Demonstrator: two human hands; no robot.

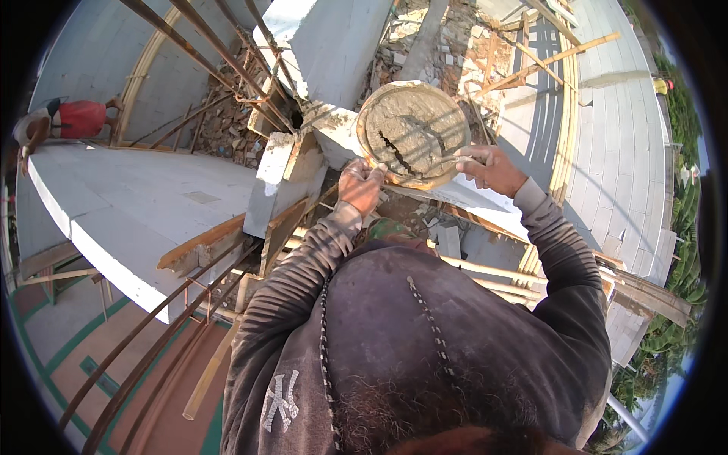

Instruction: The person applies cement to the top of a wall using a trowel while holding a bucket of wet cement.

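A round bucket point(365, 155) of wet grey mortar point(413, 121) stands in front of me by the white block wall. My left hand point(361, 186) is closed on its near left rim, thumb on top. At the near right side, my right hand point(491, 168) is closed around what looks like a trowel point(453, 159); its thin shank points into the mortar and the blade is mostly hidden. Dark cracks run across the mortar's surface. White wall blocks point(322, 125) meet beside the bucket on the left.
Upright rusty rebar point(265, 95) rises from a column at the far left; more rebar point(163, 334) slants across the lower left. A broad white block wall point(152, 208) extends left. Another person point(80, 120) is at the far left. Rubble point(485, 57) and wooden poles point(546, 64) lie beyond.
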